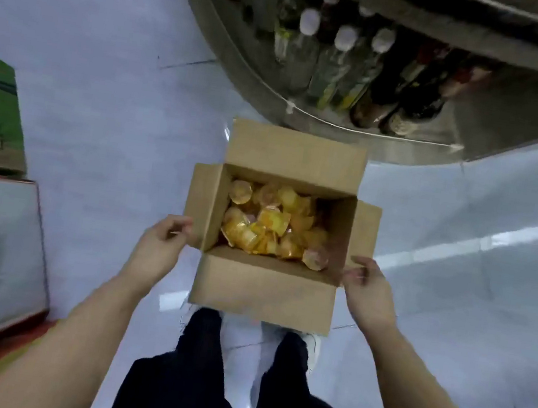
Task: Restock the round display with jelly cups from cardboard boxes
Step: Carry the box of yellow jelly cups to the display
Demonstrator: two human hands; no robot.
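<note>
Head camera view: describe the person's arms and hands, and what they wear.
Both forearms are bare up to the frame edge; no sleeves show. The left hand and right hand wear no gloves, and no watch, ring or bracelet is visible on either, though the picture is slightly blurred. Below, dark trousers and white shoes show.

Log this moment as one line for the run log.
left hand at left flap | right hand at right corner | cardboard box open | jelly cups inside

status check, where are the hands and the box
Left hand and right hand at the side flaps of the open cardboard box. Jelly cups inside. Bottle shelf just ahead.
</note>
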